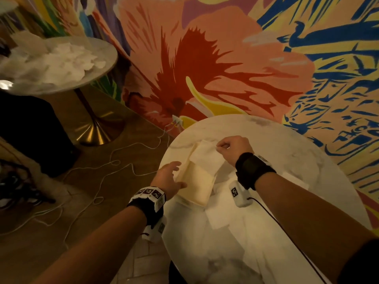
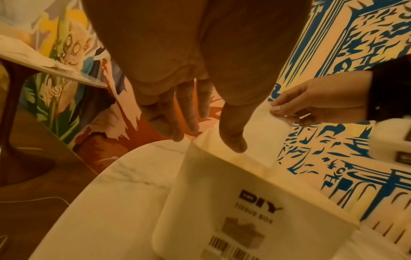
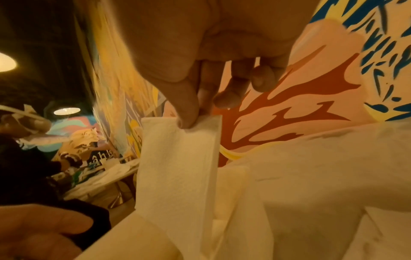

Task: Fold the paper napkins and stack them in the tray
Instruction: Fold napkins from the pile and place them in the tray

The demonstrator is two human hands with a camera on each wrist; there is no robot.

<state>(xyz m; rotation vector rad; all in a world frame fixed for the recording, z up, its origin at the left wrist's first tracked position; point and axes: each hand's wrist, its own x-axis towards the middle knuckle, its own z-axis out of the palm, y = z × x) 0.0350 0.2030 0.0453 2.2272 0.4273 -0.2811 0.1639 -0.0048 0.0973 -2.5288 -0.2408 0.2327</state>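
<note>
A: Which step is this? Round worktop (image 1: 287, 152) fills the lower right of the head view, cream tray (image 1: 196, 187) at its left edge.

B: Placing, I'd guess. Right hand (image 1: 233, 149) pinches a folded napkin (image 1: 207, 156) over the tray's far end; left hand (image 1: 167, 178) sits at the tray's side, fingers (image 2: 175, 123) spread, gripping nothing. Next: lower it flat.

A: Stack inside?

B: Hidden, can't tell.
</note>
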